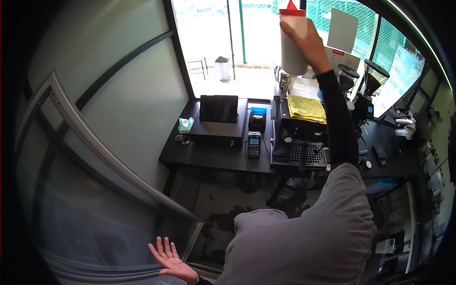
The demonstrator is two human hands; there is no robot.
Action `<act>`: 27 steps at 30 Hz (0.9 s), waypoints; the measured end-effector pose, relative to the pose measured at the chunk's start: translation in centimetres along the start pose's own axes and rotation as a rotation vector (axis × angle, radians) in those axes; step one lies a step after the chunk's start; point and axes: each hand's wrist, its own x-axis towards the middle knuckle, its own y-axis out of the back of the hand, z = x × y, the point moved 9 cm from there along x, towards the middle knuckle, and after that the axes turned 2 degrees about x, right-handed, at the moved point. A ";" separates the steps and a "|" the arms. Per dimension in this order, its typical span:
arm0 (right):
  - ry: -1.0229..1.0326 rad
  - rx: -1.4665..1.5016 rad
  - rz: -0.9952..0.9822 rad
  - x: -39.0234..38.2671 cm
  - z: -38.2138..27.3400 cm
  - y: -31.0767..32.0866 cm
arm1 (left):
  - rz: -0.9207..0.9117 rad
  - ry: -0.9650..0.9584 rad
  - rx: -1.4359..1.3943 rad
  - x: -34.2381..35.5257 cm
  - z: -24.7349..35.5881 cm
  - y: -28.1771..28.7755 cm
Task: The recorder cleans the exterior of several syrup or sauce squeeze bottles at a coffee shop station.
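My right hand (309,45) grips a red-capped squeeze bottle (292,58), sleeve (341,123) overlapping the espresso machine (308,136); my left hand (172,262) (fingers spread) hangs near a metal-framed panel (95,209).

From the card reader (254,144), a printer (258,118) sits at twelve o'clock, a cloth (306,109) at two, a bin (222,69) at eleven.

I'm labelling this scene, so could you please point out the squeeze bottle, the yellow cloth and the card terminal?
Squeeze bottle (290,53): head view, on its whitish body.
Yellow cloth (306,109): head view, on its middle.
Card terminal (254,144): head view, on its front face.
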 end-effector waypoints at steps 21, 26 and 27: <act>-0.720 0.280 -0.432 3.2 43.3 -2.1 | -0.320 0.071 0.019 -1.7 -4.3 -24.8; -0.636 0.224 -0.477 2.9 42.8 -2.9 | -0.368 0.104 0.004 -3.7 -5.1 -29.8; -0.618 0.181 -0.483 2.8 42.8 -2.7 | -0.383 0.107 0.023 -4.1 -5.2 -30.7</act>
